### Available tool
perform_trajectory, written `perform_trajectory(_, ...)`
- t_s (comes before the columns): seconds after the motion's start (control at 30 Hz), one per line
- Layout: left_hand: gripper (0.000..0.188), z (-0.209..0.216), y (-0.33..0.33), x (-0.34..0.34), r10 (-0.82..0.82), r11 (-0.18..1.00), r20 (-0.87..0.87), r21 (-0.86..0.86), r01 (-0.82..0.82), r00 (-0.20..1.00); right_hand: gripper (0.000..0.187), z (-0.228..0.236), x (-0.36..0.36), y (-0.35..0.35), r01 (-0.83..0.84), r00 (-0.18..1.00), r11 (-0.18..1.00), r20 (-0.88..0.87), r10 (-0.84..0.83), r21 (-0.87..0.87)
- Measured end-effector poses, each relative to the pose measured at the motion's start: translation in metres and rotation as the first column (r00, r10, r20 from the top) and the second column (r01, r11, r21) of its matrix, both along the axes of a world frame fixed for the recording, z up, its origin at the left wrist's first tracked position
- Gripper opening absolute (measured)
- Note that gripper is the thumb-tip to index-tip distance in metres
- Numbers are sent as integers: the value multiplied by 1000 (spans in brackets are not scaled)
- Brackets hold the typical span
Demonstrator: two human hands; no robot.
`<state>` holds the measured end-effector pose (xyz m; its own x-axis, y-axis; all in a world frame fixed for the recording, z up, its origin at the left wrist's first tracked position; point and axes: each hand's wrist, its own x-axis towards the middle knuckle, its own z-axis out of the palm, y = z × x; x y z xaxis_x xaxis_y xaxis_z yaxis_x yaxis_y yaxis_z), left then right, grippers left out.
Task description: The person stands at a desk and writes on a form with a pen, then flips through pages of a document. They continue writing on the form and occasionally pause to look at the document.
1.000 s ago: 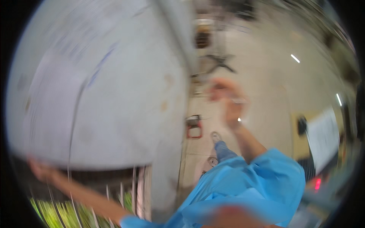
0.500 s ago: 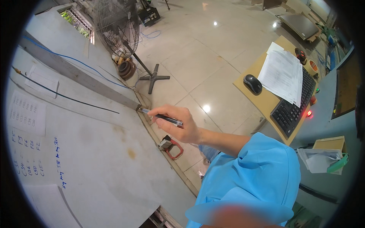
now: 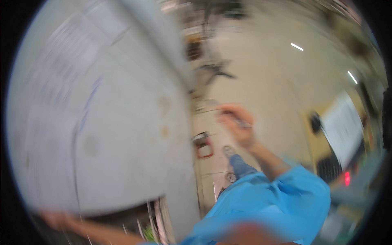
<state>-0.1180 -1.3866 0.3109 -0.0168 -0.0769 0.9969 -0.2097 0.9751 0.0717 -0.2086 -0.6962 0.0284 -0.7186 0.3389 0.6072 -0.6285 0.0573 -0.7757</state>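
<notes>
Quick motion smears the whole picture. My right hand [image 3: 238, 119], out in front of my blue sleeve, is closed round a slim dark pen [image 3: 243, 123], held over the tiled floor beside the grey wall. My left hand [image 3: 55, 220] shows at the lower left, by the bottom edge of the wall panel next to a barred opening. Its fingers are too smeared to make out, so I cannot tell whether it holds anything. Blurred blue handwriting [image 3: 90, 104] and pale paper sheets [image 3: 65, 53] are on the wall [image 3: 126, 151] between my hands.
A red-framed object [image 3: 205, 151] sits on the floor at the wall's foot. The fan's dark base [image 3: 216, 71] stands farther off. To the right, a yellowish desk [image 3: 310, 143] carries papers [image 3: 343, 126], a mouse [image 3: 315, 121] and a keyboard [image 3: 328, 169].
My view has swung left and down, so the wall, desk and floor objects sit farther right. My left hand has come into view at the lower left. The pen stays in my right hand.
</notes>
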Motion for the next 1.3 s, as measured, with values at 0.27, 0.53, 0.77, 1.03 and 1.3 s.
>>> perform_trajectory(0.27,48,-12,27,-28,-108,989,-204,76,126,973,16,61,-21,-104,-492,862,870,-132,489,11)
perform_trajectory(0.53,71,-8,114,-32,-351,815,-289,375,442,891,27,141,-76,-272,-711,484,670,-540,688,216)
perform_trajectory(0.77,110,-28,126,-37,-299,903,-99,291,315,949,22,183,-74,-367,-785,362,595,-653,665,172)
perform_trajectory(1.03,114,-29,124,-46,-255,909,-130,307,283,958,23,203,-81,-428,-791,263,594,-794,548,148)
perform_trajectory(1.3,116,-33,123,-45,-233,939,-81,241,246,969,25,212,-84,-472,-788,260,607,-839,478,102)
